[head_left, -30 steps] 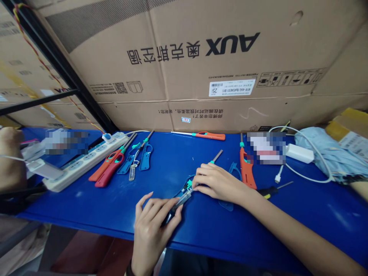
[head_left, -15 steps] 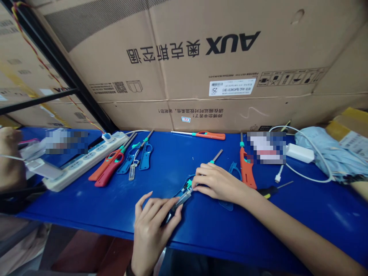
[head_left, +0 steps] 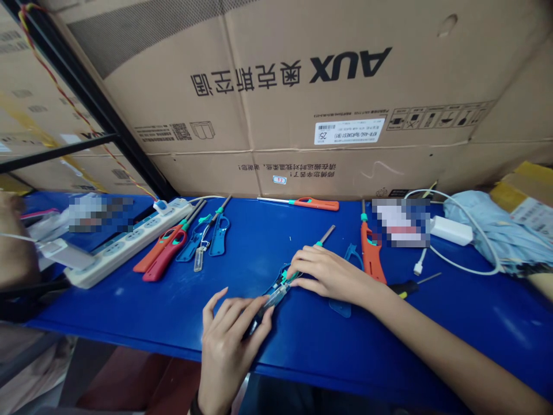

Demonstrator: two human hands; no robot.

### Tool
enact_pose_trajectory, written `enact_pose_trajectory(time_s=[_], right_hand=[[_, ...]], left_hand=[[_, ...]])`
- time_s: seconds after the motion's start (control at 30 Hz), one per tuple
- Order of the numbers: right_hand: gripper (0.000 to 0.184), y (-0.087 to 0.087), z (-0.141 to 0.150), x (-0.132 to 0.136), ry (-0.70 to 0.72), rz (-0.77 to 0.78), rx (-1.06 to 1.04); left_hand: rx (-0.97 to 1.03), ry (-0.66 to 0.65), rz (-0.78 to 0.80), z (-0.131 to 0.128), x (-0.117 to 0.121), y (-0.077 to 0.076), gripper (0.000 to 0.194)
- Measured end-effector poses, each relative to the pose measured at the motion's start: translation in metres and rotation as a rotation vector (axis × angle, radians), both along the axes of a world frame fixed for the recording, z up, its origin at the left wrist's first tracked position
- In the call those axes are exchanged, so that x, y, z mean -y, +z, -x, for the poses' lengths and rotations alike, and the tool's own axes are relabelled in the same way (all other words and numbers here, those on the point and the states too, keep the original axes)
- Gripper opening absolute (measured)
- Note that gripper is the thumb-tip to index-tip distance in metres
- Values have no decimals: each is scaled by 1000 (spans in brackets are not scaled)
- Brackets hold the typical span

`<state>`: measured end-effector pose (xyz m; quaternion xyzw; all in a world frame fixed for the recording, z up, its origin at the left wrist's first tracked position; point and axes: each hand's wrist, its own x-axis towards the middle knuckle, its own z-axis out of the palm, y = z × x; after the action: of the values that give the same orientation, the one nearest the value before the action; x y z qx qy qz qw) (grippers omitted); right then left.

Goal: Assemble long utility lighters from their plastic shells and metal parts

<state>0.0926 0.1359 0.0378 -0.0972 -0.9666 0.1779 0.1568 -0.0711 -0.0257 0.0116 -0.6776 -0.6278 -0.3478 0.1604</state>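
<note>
A stick lighter with its blue shell opened up lies between my hands, its metal tube (head_left: 327, 235) pointing up and right. My left hand (head_left: 228, 334) is closed around the lower end of this lighter, with thumb and fingers along its clear fuel tank (head_left: 275, 296). Bent over the middle, my right hand (head_left: 326, 272) pinches at the small teal parts (head_left: 284, 276); its fingertips partly cover what they grip. Beside my right wrist lies a loose blue shell half (head_left: 341, 309), partly hidden under the forearm.
Left of centre lie orange and red lighters (head_left: 159, 253) and an opened blue lighter (head_left: 199, 245), beside a power strip (head_left: 129, 236). An orange lighter (head_left: 372, 253), a screwdriver (head_left: 410, 287) and a white charger (head_left: 451, 230) are on the right. Behind stands a large carton (head_left: 276, 115); another person's arm (head_left: 15, 248) is far left.
My right fingertips have shifted slightly at the teal parts, while my left hand keeps its hold. At the far left, the other person's hand has moved toward the picture's edge.
</note>
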Motion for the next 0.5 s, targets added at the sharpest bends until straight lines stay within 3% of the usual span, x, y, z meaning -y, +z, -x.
enact_pose_trajectory(time_s=[0.5], right_hand=[[14,-5,2,-2,4,-9,8]], left_hand=[[77,-2,-27,-2,0,-1,13]])
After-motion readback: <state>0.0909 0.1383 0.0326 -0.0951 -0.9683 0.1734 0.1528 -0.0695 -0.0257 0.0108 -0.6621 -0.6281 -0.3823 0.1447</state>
